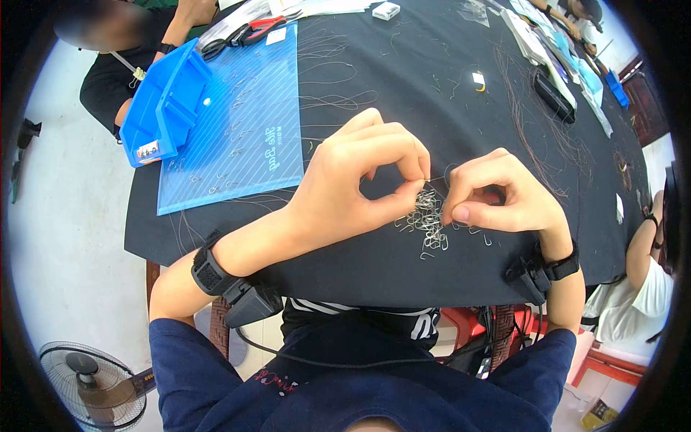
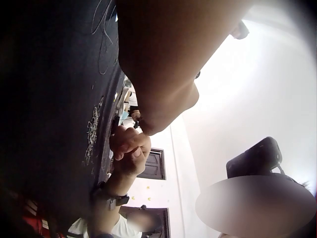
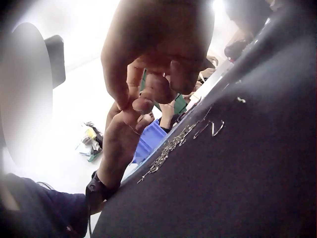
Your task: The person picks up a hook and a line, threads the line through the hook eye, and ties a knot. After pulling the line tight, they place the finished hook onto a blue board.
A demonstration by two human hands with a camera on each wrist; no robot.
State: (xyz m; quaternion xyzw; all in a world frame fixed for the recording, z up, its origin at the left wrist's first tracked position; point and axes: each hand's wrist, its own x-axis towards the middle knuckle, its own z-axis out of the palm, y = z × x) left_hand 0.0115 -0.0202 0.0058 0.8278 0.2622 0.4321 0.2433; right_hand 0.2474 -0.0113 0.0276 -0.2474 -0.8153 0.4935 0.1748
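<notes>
My left hand [image 1: 360,165] pinches a thin line [image 1: 437,178] between thumb and forefinger, the other fingers curled behind. Close on its right, my right hand [image 1: 507,194] has thumb and forefinger brought together on the same fine line, which makes a small loop near the knuckles. Whether a hook sits in the fingertips I cannot tell. Below both hands lies a loose pile of silver fish hooks [image 1: 430,227] on the black cloth. In the right wrist view the fingertips of both hands meet above the hooks [image 3: 171,148].
At left a blue file bag [image 1: 252,144] carries rows of hooks with lines trailing off. A blue bin [image 1: 162,108] and red-handled pliers [image 1: 248,34] rest on it. Loose dark lines [image 1: 515,108] and a black case [image 1: 554,96] lie at right. Other people sit around the table.
</notes>
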